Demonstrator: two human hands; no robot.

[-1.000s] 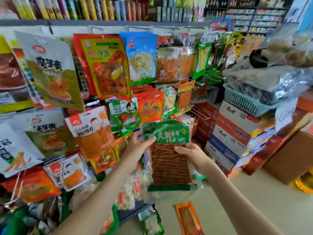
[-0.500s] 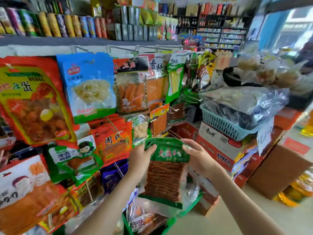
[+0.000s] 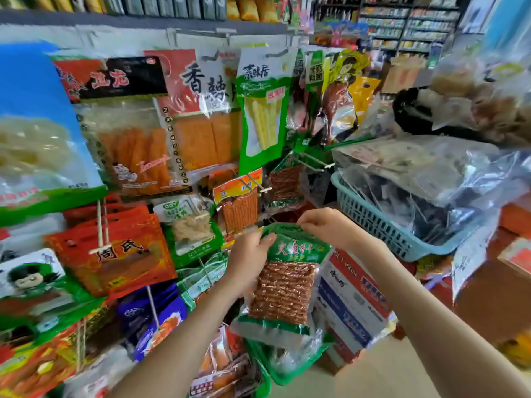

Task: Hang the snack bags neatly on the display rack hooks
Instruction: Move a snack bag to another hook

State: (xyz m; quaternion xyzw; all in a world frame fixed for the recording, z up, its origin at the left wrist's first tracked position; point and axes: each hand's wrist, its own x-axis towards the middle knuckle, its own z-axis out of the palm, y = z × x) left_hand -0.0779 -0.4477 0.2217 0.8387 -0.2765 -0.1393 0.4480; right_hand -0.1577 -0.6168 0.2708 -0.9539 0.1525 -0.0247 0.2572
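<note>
The bag [image 3: 284, 285], a flat vacuum pack of reddish-brown strips under a green header, is held in the air just left of and below the basket [image 3: 370, 216], in front of the rack. The left hand [image 3: 250, 254] grips its upper left edge, thumb laid across the front of the header. The right hand [image 3: 324, 228] pinches the header's top edge with curled fingers. The bag looks light, and the packed middle is probably stiff enough to hang flat, while the header and clear seams are thin film that creases easily and may slide between fingers. The header is the place to hold it, on both sides of the hang hole, so the hole stays taut and open to a peg; the hole itself cannot be seen under the right hand. Squeezing the middle risks snapping the strips. A hook [image 3: 316, 163] juts out left of the basket and a little above its rim, its outer length bare, over a hanging pack [image 3: 284, 182] of similar strips, so that row seems the likely home. The basket, pale blue and slatted, holds clear plastic sacks [image 3: 431, 193] of dark goods, too blurred to name, which bulge over its rim. Below the basket and to its left, under the bag, a green bin [image 3: 290, 374] holds clear-wrapped packets whose contents I cannot make out. Printed boxes [image 3: 353, 300] are stacked beneath the basket.
</note>
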